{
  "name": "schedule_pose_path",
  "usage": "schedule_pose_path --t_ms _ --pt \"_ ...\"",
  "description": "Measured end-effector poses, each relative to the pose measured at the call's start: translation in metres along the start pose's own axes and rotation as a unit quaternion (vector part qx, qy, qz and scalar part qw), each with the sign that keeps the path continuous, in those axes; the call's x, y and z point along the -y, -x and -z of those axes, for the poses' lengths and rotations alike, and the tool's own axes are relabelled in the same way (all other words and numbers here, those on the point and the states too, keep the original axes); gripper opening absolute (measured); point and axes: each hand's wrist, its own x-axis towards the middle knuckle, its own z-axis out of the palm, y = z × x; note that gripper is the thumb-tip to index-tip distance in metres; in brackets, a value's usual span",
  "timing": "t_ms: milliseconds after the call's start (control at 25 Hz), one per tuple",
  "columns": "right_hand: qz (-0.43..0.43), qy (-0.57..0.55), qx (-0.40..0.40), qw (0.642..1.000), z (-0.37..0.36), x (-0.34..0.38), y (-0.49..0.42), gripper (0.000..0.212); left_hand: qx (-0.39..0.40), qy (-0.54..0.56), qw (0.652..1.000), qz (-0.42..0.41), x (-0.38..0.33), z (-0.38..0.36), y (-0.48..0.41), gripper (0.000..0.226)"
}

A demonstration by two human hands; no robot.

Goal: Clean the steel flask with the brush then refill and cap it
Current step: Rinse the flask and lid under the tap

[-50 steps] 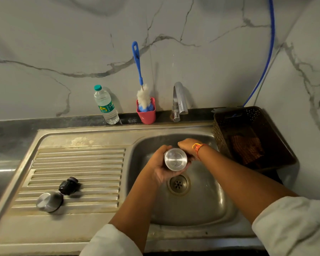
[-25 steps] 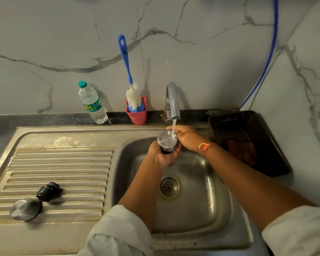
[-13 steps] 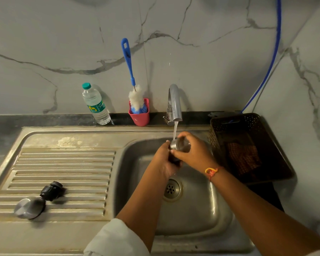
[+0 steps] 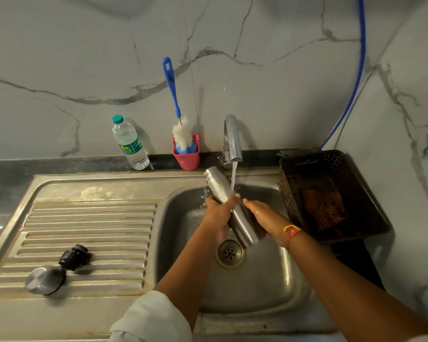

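While water (image 4: 233, 177) falls, left hand (image 4: 218, 215) grips flask (image 4: 220, 185) — right hand (image 4: 262, 214) (flat) touches it.

A plastic water bottle (image 4: 130, 144) stands behind the sink (image 4: 97, 186). Just right of the sink sits a dark perforated basket (image 4: 373, 218) holding a checked cloth (image 4: 323, 209).

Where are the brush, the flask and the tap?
brush (image 4: 182, 135), head view, on its white bristles above the red cup
flask (image 4: 219, 184), head view, on its steel body above the gripping hand
tap (image 4: 230, 137), head view, on the curved steel spout
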Motion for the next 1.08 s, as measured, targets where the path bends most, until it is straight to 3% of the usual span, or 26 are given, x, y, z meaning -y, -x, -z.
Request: schedule_pose_path --t_ms 200,400,520,640,720,800,880,960,1080 --pt "0.108 0.018 0.018 0.994 -0.018 0.021 -0.018 0.045 0.039 -0.251 0.962 -0.096 0.035 0.019 0.002 0.077" --pt "0.183 0.072 0.02 0.98 -0.021 0.023 -0.016 0.046 0.057 -0.362 0.921 -0.13 0.025 0.037 0.001 0.079" --pt "0.226 0.108 -0.041 0.967 -0.029 0.026 -0.022 0.05 0.08 -0.407 0.899 -0.138 0.005 0.045 0.004 0.068" --pt "0.24 0.117 -0.137 0.954 -0.033 0.029 -0.028 0.047 0.094 -0.401 0.899 -0.151 -0.036 0.051 -0.002 0.047" --pt "0.241 0.118 -0.158 0.95 -0.033 0.031 -0.027 0.041 0.023 -0.402 0.899 -0.173 -0.063 0.046 -0.019 0.052" --pt "0.245 0.141 -0.161 0.946 -0.034 0.031 -0.027 0.041 -0.009 -0.432 0.882 -0.19 -0.082 0.031 -0.032 0.059" --pt "0.23 0.127 -0.152 0.953 -0.034 0.031 -0.03 0.043 -0.002 -0.443 0.876 -0.192 -0.089 0.014 -0.045 0.041" --pt "0.213 0.105 -0.14 0.961 -0.033 0.03 -0.033 0.046 -0.011 -0.39 0.901 -0.188 -0.094 -0.003 -0.051 0.023" --pt "0.205 0.092 -0.127 0.966 -0.035 0.035 -0.032 0.051 -0.008 -0.356 0.914 -0.195 -0.093 -0.018 -0.049 0.025"
